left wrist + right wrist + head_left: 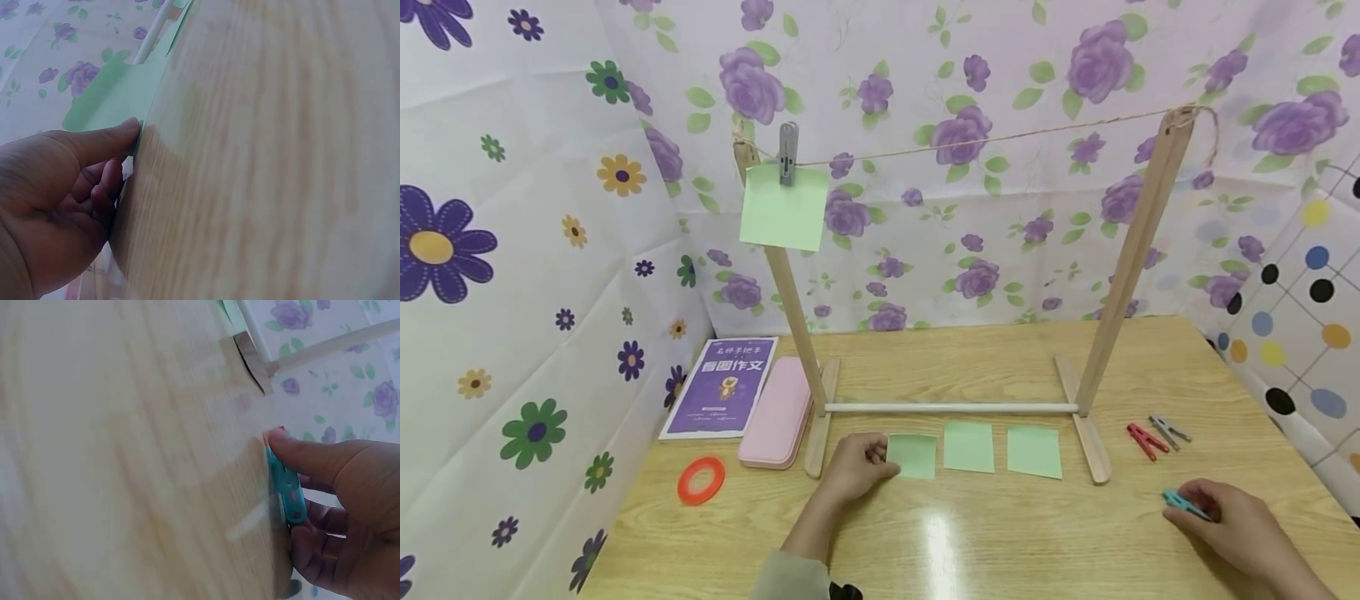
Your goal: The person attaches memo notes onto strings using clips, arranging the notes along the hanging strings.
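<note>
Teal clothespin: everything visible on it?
The slim teal clothespin looks plastic, with small holes or marks along its side in the right wrist view. The right hand pinches it between thumb and fingers over the right part of the light wood-grain tabletop, below the red clothespin in the head view, one end pointing up-left. Contact with the tabletop can't be told.

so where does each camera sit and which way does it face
Head: worn on the head, facing forward and down at the stand and table; left hand, right hand and left sleeve show.
Left wrist: on that wrist, facing across the table at a green note; the left hand shows.
Right wrist: on that wrist, facing across the table at the teal clip; the right hand shows.
Head and right wrist share the teal clip.
</note>
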`<action>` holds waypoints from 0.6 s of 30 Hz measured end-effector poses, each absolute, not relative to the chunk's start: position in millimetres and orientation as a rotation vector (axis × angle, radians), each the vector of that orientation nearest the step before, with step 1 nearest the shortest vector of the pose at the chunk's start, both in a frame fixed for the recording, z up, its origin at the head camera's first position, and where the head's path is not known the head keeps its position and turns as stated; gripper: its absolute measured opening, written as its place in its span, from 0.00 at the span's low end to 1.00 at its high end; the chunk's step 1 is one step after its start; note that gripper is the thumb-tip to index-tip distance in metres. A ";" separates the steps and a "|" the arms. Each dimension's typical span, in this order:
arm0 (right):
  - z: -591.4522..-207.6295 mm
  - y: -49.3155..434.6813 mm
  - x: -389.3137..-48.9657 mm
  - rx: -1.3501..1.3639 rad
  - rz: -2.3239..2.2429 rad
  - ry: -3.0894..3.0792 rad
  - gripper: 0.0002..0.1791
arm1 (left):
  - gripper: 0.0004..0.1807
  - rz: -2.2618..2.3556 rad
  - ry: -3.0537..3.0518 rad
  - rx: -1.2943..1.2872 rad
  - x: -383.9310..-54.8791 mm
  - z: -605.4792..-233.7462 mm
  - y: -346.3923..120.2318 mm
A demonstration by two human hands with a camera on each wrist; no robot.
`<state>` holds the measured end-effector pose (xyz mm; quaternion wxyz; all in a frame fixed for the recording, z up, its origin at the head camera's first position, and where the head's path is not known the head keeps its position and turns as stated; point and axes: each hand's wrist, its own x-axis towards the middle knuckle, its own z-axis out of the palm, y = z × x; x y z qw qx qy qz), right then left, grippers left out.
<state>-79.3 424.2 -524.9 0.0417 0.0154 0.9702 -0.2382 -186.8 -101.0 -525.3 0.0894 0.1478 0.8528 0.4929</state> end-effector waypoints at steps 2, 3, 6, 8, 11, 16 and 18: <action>-523.5 425.2 -80.9 0.008 -0.739 2.940 0.25 | 0.18 1.465 2.542 0.438 -186.0 -525.2 -101.3; -522.8 426.7 -81.3 0.007 -0.731 2.914 0.28 | 0.17 1.466 2.545 0.439 -185.6 -525.1 -101.4; -520.4 436.0 -81.6 0.017 -0.693 2.822 0.36 | 0.17 1.468 2.547 0.448 -185.5 -524.7 -101.3; -519.2 442.1 -80.8 0.041 -0.663 2.791 0.38 | 0.17 1.468 2.548 0.451 -185.6 -524.3 -101.3; -518.9 446.5 -78.9 0.062 -0.666 2.789 0.36 | 0.17 1.467 2.553 0.448 -185.9 -524.0 -101.7; -518.7 441.4 -76.1 0.136 -0.703 2.831 0.35 | 0.15 1.467 2.549 0.437 -185.9 -524.4 -102.7; -518.8 437.8 -74.9 0.185 -0.731 2.852 0.35 | 0.14 1.464 2.542 0.441 -185.3 -524.0 -102.7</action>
